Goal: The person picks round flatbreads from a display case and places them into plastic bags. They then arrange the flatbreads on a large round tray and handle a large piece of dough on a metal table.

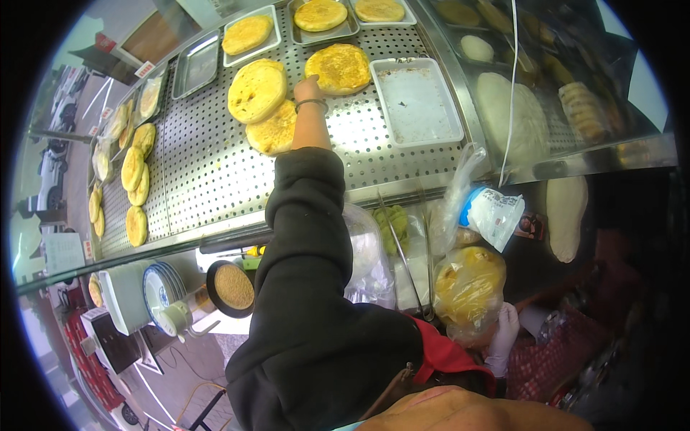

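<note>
My bare left hand (307, 89), a dark band at its wrist, reaches out over a perforated steel counter (215, 167). Its curled fingers grip the near-left edge of a browned round flatbread (338, 69); the fingertips are partly hidden. Just left of the hand, a thick yellow flatbread (257, 90) overlaps another flatbread (272, 129), which my wrist partly covers. Low on the right, my right hand (506, 320), in a whitish glove, holds the gathered plastic of a clear bag (458, 328). Inside the bag is a yellow flatbread (469, 283).
A white plastic tray (420, 102) with crumbs lies right of the flatbreads. Metal tongs (401, 250) lie below the counter's front edge, beside a white-and-blue packet (493, 213). Stacked plates (159, 296) and a bowl of seeds (233, 288) stand at left. Glass (178, 266) edges the counter.
</note>
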`<state>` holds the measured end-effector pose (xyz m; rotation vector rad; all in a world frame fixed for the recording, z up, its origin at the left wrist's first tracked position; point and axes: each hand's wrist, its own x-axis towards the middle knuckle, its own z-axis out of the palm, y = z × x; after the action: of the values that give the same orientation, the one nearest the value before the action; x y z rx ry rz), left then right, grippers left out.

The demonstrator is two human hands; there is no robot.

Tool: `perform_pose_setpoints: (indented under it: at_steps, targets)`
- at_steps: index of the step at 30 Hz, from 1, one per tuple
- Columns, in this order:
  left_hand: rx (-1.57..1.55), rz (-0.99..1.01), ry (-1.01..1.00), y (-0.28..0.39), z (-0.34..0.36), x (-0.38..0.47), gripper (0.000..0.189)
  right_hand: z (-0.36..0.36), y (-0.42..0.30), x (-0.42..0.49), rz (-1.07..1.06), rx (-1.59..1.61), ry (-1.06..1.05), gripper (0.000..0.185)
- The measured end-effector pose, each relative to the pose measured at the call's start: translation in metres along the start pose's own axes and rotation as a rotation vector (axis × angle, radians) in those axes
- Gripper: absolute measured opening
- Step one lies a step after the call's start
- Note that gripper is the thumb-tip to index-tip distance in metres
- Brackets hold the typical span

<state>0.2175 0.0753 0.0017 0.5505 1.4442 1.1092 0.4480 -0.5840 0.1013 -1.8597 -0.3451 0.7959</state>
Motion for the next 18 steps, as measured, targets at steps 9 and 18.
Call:
perform_pose_setpoints:
  at_steps: [9,18]
  targets:
    - [0.285,-0.028,0.195,0.006,0.015,-0.009,0.045,0.003,-0.001,0.004,0.014,-0.031,0.042,0.018]
    - [-0.232,-0.052,0.028,0.011,0.02,-0.014,0.041,0.002,0.003,0.002,0.04,-0.024,0.029,0.018]
